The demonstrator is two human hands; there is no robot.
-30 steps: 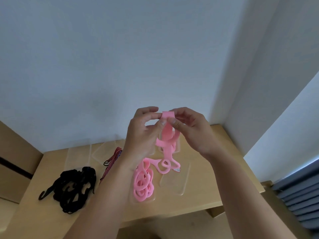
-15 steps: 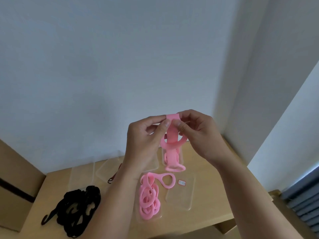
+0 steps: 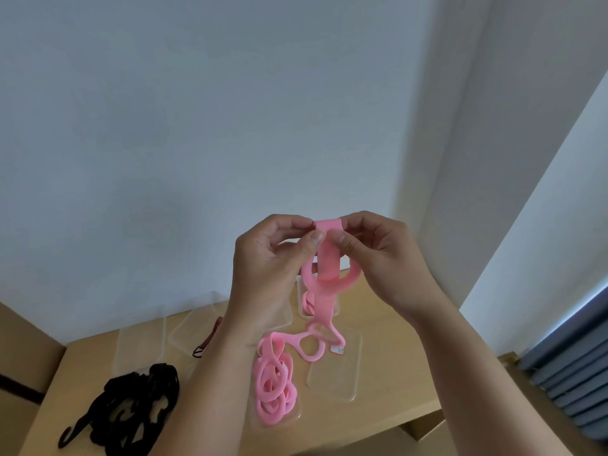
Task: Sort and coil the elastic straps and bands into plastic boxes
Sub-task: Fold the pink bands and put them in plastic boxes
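Pink elastic strap [image 3: 325, 258] hangs long axis vertical directly beneath my grip, top fold pinched by left hand [image 3: 265, 268] and right hand [image 3: 385, 258], both equally near.

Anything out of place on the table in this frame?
Yes. The black straps lie in a tangled, uncoiled heap at the left of the table. The pink bands overflow their clear box, with one loop trailing out. The left hand and right hand pinch a pink strap above.
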